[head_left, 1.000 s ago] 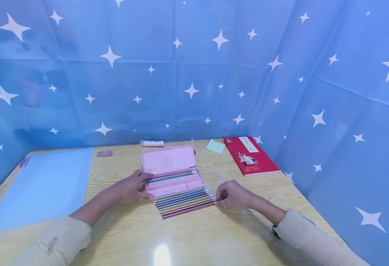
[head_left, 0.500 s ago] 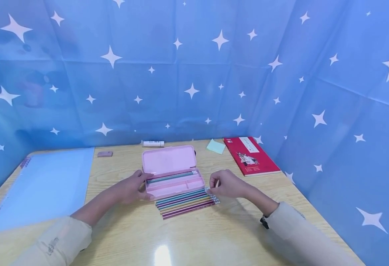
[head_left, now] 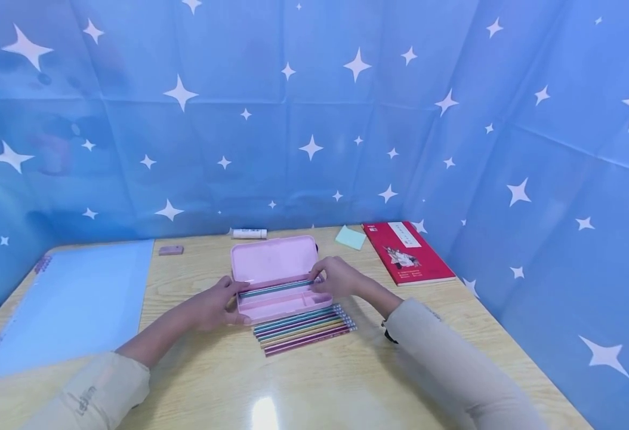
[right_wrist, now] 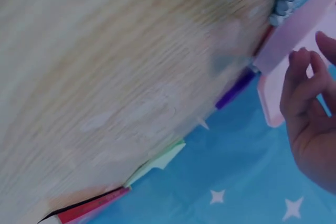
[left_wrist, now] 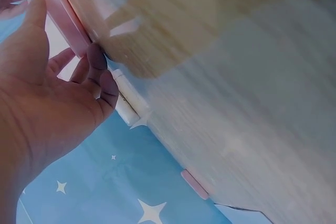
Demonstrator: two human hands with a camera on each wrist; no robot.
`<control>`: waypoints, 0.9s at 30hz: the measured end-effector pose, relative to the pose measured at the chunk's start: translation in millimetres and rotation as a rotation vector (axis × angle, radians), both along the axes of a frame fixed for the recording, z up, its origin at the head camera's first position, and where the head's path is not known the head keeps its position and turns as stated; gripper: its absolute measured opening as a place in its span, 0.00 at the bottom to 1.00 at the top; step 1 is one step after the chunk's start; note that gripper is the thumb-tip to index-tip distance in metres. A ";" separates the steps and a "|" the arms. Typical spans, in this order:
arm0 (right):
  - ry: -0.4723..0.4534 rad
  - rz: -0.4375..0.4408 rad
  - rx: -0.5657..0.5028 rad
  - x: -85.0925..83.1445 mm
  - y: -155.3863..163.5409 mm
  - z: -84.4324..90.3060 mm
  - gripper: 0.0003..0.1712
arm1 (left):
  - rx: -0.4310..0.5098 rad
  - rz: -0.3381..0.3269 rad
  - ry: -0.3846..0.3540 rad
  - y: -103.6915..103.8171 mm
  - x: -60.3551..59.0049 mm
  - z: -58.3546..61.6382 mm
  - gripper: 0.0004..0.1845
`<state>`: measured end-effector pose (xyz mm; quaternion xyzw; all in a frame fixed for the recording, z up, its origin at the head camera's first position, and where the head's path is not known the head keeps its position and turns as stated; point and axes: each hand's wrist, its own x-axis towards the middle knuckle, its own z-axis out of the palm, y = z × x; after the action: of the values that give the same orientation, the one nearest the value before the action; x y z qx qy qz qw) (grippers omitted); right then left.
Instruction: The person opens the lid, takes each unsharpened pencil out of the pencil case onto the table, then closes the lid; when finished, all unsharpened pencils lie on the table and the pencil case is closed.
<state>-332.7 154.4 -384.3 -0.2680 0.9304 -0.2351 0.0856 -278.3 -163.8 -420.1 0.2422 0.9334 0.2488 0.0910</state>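
A pink pencil case [head_left: 274, 260] lies with its lid raised, and a few pencils [head_left: 274, 290] rest in its rear compartment. My left hand [head_left: 215, 306] grips the case's left end, thumb at the front and fingers toward the back. My right hand [head_left: 341, 278] is at the right end of the case, its bent fingers over the eraser ends of the inside pencils; I cannot tell whether it pinches one. In the right wrist view, its fingers [right_wrist: 296, 72] show just past the case wall. In front of the case lies a slanted row of several pencils [head_left: 304, 329].
Behind the case are a white tube [head_left: 249, 233] and a purple stick-shaped thing [right_wrist: 236, 88]. A mauve eraser [head_left: 171, 250] and a large pale sheet [head_left: 78, 304] lie left. Green sticky notes [head_left: 351, 237] and a red book [head_left: 408, 254] lie right. A starry blue cloth [head_left: 271, 149] hangs behind.
My right hand has moved from the eraser ends of the front pencil row, left and back, to the right end of the case. The left hand keeps its grip.
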 end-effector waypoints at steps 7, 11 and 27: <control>0.031 -0.014 0.058 -14.9 -10.3 -7.2 0.06 | -0.007 0.000 0.004 0.8 1.1 0.1 0.51; 0.053 -0.012 0.107 -21.9 -13.8 -9.0 0.05 | -0.009 -0.005 0.008 0.6 0.4 0.6 0.51; 0.033 0.096 0.171 -29.3 -19.5 -8.5 0.08 | -0.041 0.006 0.006 -0.1 1.2 3.1 0.52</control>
<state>-362.0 134.9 -392.8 -0.3079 0.9344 -0.1458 0.1039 -277.1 -163.9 -417.0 0.2381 0.9393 0.2292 0.0921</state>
